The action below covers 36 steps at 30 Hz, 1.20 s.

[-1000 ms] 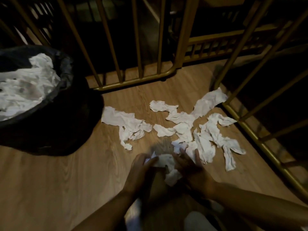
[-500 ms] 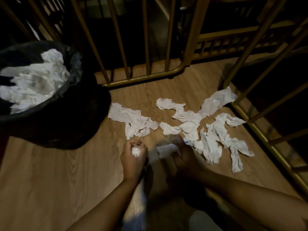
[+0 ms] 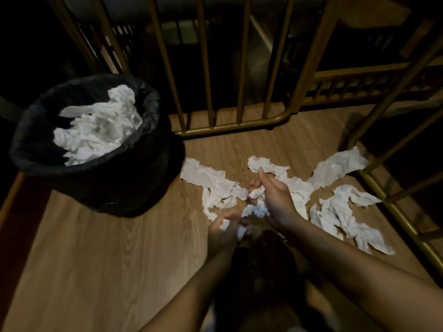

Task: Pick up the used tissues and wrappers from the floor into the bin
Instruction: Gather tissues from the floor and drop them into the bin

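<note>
Several crumpled white tissues (image 3: pixel 340 212) lie spread on the wooden floor right of centre. My left hand (image 3: pixel 224 232) is closed around a small wad of tissue (image 3: pixel 225 224) low over the floor. My right hand (image 3: pixel 275 200) sits just right of it and grips a crumpled tissue (image 3: pixel 257 194), with more tissue hanging below its fingers. The black bin (image 3: pixel 134 178), lined with a dark bag and holding a heap of white tissues, stands at the left, a short way from both hands.
A gold metal railing (image 3: pixel 230 127) runs along the floor behind the tissues, and another rail section (image 3: pixel 393 209) borders them on the right. Bare wooden floor (image 3: pixel 96 259) stretches in front of the bin. Dark space lies beyond the bars.
The view has tilted up, so the bin sits more to the centre. My right hand has lifted with a tissue in it. My left hand still holds its wad, slightly lower.
</note>
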Tool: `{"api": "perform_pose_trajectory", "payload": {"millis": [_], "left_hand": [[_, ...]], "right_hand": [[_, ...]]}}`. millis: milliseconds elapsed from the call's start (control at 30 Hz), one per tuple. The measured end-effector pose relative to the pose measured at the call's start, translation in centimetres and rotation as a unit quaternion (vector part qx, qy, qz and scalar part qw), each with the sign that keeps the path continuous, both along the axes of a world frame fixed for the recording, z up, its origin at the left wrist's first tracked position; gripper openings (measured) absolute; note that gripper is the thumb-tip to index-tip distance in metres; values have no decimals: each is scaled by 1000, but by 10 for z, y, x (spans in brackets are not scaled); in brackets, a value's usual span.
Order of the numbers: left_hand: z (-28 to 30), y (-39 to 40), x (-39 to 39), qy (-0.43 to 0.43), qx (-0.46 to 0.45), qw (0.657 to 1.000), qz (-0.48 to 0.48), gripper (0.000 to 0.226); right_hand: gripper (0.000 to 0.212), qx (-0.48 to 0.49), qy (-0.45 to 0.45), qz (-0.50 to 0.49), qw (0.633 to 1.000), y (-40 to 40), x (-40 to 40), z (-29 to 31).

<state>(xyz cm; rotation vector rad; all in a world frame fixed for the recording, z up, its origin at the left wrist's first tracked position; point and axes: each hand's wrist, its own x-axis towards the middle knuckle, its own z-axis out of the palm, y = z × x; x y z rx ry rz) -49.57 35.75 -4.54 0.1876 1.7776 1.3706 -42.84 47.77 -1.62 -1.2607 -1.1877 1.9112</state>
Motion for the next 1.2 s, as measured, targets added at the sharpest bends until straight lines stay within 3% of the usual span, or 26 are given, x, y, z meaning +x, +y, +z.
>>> {"api": "perform_pose_trajectory", "payload": {"millis": [67, 133, 333, 400, 533, 667, 800, 900, 1000, 1100, 1200], "left_hand": [[5, 3, 5, -49, -13, 998, 24, 15], [7, 6, 4, -88, -18, 995, 47, 15], [17, 8, -5, -147, -2, 984, 98, 17], [23, 5, -17, -92, 4, 993, 75, 18], [44, -2, -52, 87, 76, 993, 16, 10], [88, 15, -109, 337, 137, 931, 17, 12], [162, 25, -175, 510, 156, 846, -4, 8], [198, 12, -219, 564, 114, 817, -32, 8], [208, -12, -256, 588, 40, 807, -18, 24], [202, -36, -281, 535, -11, 845, 9, 30], [188, -52, -289, 487, -72, 870, -15, 57]], "right_hand": [[20, 94, -56, 29, 994, -9, -3, -2], [19, 115, -65, 55, 990, -19, -5, -8], [23, 34, -72, 87, 993, -31, -14, -14], [28, 28, -74, 109, 991, -32, -19, -15], [9, 110, -82, 92, 986, -26, -37, 2], [6, 283, -114, 104, 947, -11, -78, 45], [14, 387, -51, 105, 915, -11, -138, 96], [28, 455, -39, 100, 884, -20, -184, 134], [33, 470, -66, 108, 874, -30, -225, 153], [19, 467, -78, 129, 871, -38, -254, 154], [16, 470, -83, 207, 854, -38, -263, 154]]}}
